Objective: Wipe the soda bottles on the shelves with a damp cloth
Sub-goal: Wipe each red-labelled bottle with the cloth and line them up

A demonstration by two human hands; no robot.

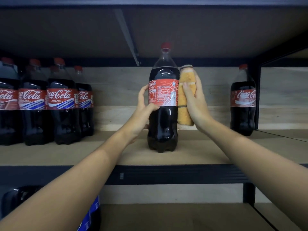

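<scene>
A large cola bottle (163, 100) with a red label and red cap stands upright on the wooden shelf (200, 154), near its front edge. My left hand (143, 107) grips the bottle's left side at the label, thumb across the front. My right hand (195, 100) holds a folded orange cloth (185, 97) flat against the bottle's right side, thumb curled over the cloth's front.
Several cola bottles (60, 100) stand in a group at the shelf's left end. A single cola bottle (243, 100) stands at the right beside a black upright post (257, 97). On the lower shelf, bottom left, sits a dark bottle with a blue label (93, 214).
</scene>
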